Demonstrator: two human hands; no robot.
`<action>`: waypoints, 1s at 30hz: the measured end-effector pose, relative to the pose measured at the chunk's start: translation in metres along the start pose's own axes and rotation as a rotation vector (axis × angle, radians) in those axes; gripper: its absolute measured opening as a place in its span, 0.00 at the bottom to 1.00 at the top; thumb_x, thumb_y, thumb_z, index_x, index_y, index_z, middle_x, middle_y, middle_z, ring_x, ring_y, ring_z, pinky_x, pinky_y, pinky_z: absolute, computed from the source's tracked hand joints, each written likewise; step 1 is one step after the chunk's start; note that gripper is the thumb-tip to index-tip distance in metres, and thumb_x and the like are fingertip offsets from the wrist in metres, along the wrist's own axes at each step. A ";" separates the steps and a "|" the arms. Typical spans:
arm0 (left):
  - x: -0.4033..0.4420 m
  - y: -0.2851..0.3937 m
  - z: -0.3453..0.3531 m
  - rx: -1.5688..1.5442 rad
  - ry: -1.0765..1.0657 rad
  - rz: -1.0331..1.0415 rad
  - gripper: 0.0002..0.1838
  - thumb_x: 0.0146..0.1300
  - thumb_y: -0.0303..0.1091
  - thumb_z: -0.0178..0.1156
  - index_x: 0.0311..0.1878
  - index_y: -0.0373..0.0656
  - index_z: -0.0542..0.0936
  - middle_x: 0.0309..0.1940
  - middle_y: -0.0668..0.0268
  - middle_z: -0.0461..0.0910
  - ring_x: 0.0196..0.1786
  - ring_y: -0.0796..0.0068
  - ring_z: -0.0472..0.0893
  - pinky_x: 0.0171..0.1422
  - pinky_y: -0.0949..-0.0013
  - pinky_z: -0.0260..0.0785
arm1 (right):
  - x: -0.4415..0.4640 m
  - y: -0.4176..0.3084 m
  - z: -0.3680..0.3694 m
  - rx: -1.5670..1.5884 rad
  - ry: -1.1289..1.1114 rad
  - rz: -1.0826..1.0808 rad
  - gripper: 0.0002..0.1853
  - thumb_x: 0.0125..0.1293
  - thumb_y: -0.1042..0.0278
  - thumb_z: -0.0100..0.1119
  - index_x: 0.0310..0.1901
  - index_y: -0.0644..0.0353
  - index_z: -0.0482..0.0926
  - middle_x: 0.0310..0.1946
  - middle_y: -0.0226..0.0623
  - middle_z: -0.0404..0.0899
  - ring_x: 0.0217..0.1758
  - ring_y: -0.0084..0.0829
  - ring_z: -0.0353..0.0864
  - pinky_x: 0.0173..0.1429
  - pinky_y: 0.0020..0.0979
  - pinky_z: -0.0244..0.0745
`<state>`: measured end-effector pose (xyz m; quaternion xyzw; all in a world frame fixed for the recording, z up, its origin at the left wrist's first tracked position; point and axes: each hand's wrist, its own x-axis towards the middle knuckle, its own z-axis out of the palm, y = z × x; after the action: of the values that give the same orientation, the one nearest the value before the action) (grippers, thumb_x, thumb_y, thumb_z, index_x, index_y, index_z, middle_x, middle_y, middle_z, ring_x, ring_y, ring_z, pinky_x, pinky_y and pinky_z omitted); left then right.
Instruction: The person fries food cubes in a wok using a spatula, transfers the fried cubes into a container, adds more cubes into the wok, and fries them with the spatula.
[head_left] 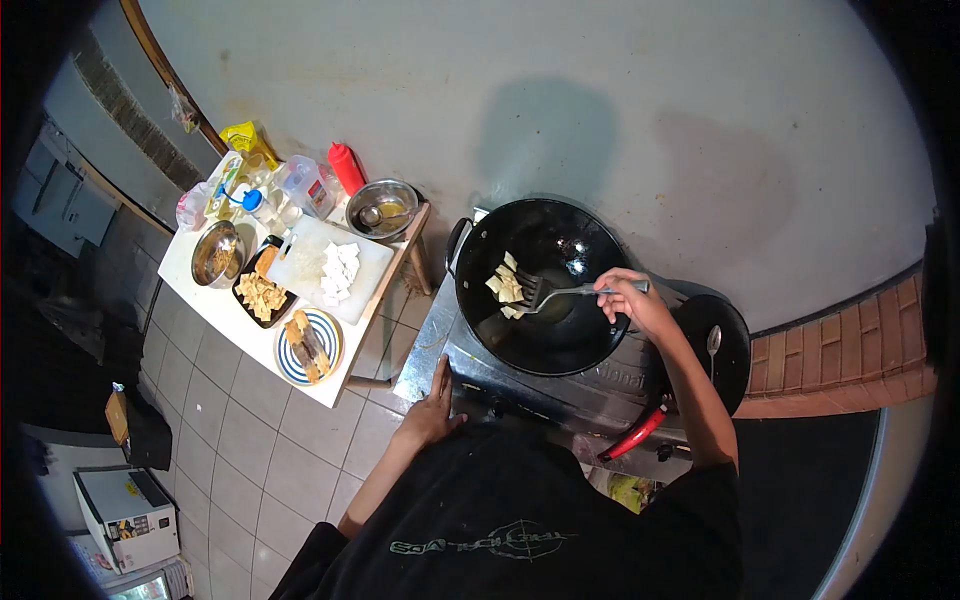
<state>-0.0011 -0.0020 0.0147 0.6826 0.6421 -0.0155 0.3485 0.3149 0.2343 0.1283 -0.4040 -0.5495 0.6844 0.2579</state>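
Note:
My right hand (632, 298) is closed round the handle of a slotted metal spatula (575, 291). The spatula's head is inside a black wok (600, 325), against several pale yellow flat pieces of food (506, 284) at the wok's left side. A little oil or liquid seems to shine in the bottom. The wok stands on a metal gas stove (432, 350). At the stove's front left edge rests my left hand (432, 415), its fingers stretched out and holding nothing.
Right of the wok is a black pan with a red handle (635, 434) and a spoon (714, 340). The left table holds a cutting board (305, 262) with white pieces, a striped plate (330, 330), a black tray of food (263, 298), metal bowls (402, 192) and a red bottle (346, 168).

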 end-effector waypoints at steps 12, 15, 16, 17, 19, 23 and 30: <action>0.006 -0.014 0.019 -0.022 0.094 0.058 0.53 0.63 0.50 0.62 0.75 0.29 0.41 0.77 0.52 0.22 0.56 0.44 0.79 0.58 0.52 0.75 | -0.026 -0.061 -0.046 -0.430 0.062 0.056 0.11 0.67 0.68 0.49 0.35 0.64 0.81 0.20 0.32 0.76 0.19 0.19 0.74 0.21 0.21 0.69; 0.007 -0.016 0.021 -0.024 0.088 0.055 0.53 0.62 0.50 0.62 0.75 0.29 0.41 0.77 0.52 0.22 0.56 0.44 0.79 0.58 0.52 0.75 | -0.023 -0.070 -0.046 -0.523 0.064 0.044 0.11 0.66 0.69 0.49 0.33 0.63 0.81 0.19 0.30 0.75 0.19 0.18 0.74 0.20 0.22 0.68; 0.008 -0.016 0.021 -0.027 0.084 0.051 0.52 0.63 0.50 0.62 0.75 0.29 0.42 0.77 0.52 0.22 0.56 0.44 0.79 0.58 0.53 0.75 | -0.020 -0.073 -0.045 -0.574 0.062 0.046 0.11 0.66 0.69 0.49 0.33 0.62 0.81 0.19 0.30 0.75 0.19 0.18 0.74 0.20 0.22 0.68; 0.008 -0.015 0.022 -0.028 0.085 0.050 0.52 0.63 0.50 0.62 0.75 0.29 0.42 0.77 0.52 0.22 0.56 0.44 0.79 0.58 0.53 0.75 | -0.017 -0.075 -0.043 -0.626 0.060 0.049 0.11 0.66 0.69 0.50 0.33 0.62 0.81 0.19 0.29 0.75 0.19 0.18 0.74 0.20 0.22 0.67; 0.007 -0.016 0.024 -0.019 0.109 0.062 0.52 0.63 0.50 0.61 0.75 0.29 0.42 0.77 0.52 0.22 0.56 0.44 0.79 0.58 0.53 0.75 | -0.010 -0.077 -0.035 -0.671 0.064 0.039 0.11 0.66 0.69 0.50 0.33 0.62 0.81 0.19 0.28 0.75 0.19 0.18 0.74 0.20 0.21 0.67; 0.007 -0.018 0.025 -0.007 0.113 0.065 0.52 0.63 0.50 0.62 0.75 0.29 0.42 0.77 0.52 0.22 0.56 0.44 0.79 0.58 0.53 0.75 | 0.008 -0.069 -0.026 -0.774 0.024 -0.005 0.12 0.67 0.68 0.49 0.32 0.61 0.81 0.19 0.28 0.75 0.19 0.17 0.74 0.22 0.21 0.68; 0.004 -0.011 0.018 -0.047 0.117 0.063 0.53 0.62 0.49 0.62 0.75 0.28 0.41 0.77 0.52 0.22 0.60 0.42 0.76 0.61 0.52 0.72 | 0.036 -0.013 -0.019 -0.369 -0.102 0.001 0.12 0.72 0.68 0.48 0.39 0.66 0.80 0.25 0.33 0.77 0.23 0.19 0.76 0.27 0.22 0.74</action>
<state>-0.0026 -0.0085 -0.0057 0.6939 0.6397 0.0504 0.3267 0.3099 0.2769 0.1296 -0.4093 -0.6778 0.5918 0.1511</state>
